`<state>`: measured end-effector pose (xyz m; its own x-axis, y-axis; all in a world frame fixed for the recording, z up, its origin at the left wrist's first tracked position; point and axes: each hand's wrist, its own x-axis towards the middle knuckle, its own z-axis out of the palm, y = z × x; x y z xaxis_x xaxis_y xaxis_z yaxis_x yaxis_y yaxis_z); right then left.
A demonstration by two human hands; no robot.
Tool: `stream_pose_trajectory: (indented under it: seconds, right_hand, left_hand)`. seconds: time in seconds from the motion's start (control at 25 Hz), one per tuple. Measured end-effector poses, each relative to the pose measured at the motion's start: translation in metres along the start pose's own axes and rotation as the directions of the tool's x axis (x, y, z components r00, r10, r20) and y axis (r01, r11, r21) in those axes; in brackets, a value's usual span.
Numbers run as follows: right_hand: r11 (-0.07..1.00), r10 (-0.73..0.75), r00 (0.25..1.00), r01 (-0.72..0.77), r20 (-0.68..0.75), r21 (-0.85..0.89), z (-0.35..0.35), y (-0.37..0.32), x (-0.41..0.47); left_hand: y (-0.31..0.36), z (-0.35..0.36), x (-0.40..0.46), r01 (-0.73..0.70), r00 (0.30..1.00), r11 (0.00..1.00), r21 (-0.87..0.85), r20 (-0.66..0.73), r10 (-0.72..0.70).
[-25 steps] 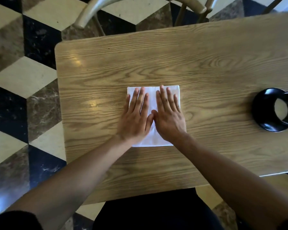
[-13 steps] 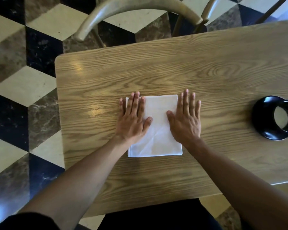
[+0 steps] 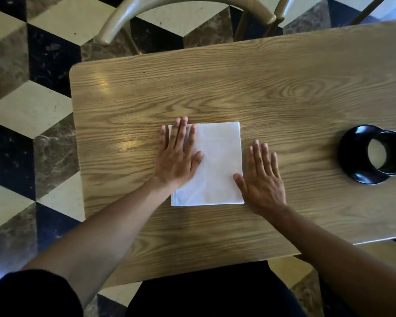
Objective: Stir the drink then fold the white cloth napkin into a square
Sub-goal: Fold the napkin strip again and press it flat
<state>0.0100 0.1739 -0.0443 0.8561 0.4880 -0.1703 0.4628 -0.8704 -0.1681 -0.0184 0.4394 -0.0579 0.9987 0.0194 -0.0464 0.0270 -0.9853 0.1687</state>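
The white cloth napkin (image 3: 217, 165) lies flat on the wooden table (image 3: 261, 92), folded into a near-square. My left hand (image 3: 177, 156) rests palm down on the napkin's left edge, fingers spread. Flat on the table just right of the napkin is my right hand (image 3: 262, 179), its thumb touching the lower right corner. A black cup (image 3: 386, 154) with a pale drink sits on a black saucer (image 3: 350, 161) at the far right edge of the view. Neither hand holds anything.
A curved wooden chair back (image 3: 188, 5) stands beyond the table's far edge. The floor (image 3: 32, 106) is tiled in black, cream and brown marble. The table's left edge and near edge are close to my arms.
Both hands have slid apart from the napkin's middle to its sides. The right hand has gone off the cloth onto the table. The napkin stays flat.
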Motion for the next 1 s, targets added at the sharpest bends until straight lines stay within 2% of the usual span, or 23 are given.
stream_pose_trajectory:
  seconds: [0.08,0.16,0.28,0.44,0.56,0.72,0.8,0.88,1.0]
  right_hand:
    - [0.998,-0.013,0.999,0.015,-0.030,0.065,-0.007,-0.026,0.001]
    - [0.987,-0.099,0.994,0.105,-0.049,0.126,-0.004,-0.062,0.003]
    - [0.979,-0.158,0.987,0.158,-0.011,0.129,0.018,-0.085,0.001]
    - [0.983,-0.172,0.985,0.173,-0.031,0.058,0.026,-0.050,-0.008]
    - [0.991,-0.126,0.992,0.126,-0.007,0.055,0.021,-0.028,-0.016]
    - [0.981,-0.149,0.989,0.145,0.016,0.126,0.009,-0.008,-0.026]
    - [0.952,-0.237,0.970,0.242,-0.048,0.189,-0.002,0.003,-0.030]
    - [0.919,-0.320,0.944,0.330,-0.079,0.217,-0.009,0.010,-0.035]
    - [0.878,-0.419,0.907,0.418,-0.048,0.231,-0.011,0.015,-0.037]
  left_hand:
    - [0.003,-0.008,-0.009,0.000,0.996,0.997,-0.079,-0.086,-0.007]
    - [0.009,-0.012,-0.033,-0.036,0.992,0.991,-0.130,-0.122,0.020]
    - [0.010,0.000,-0.069,-0.016,0.999,0.995,-0.094,-0.029,0.013]
    - [0.003,0.009,-0.075,0.007,0.998,0.999,-0.032,0.059,-0.005]
    - [0.005,0.005,-0.076,0.017,0.994,1.000,-0.020,0.104,-0.015]
    - [-0.001,-0.009,-0.080,-0.008,0.995,0.994,-0.112,0.096,0.019]
    - [-0.013,-0.020,-0.089,-0.111,0.993,0.978,-0.178,0.020,0.116]
    - [-0.026,-0.027,-0.105,-0.297,0.955,0.937,-0.187,-0.047,0.293]
    - [-0.039,-0.027,-0.125,-0.455,0.888,0.878,-0.149,0.004,0.460]
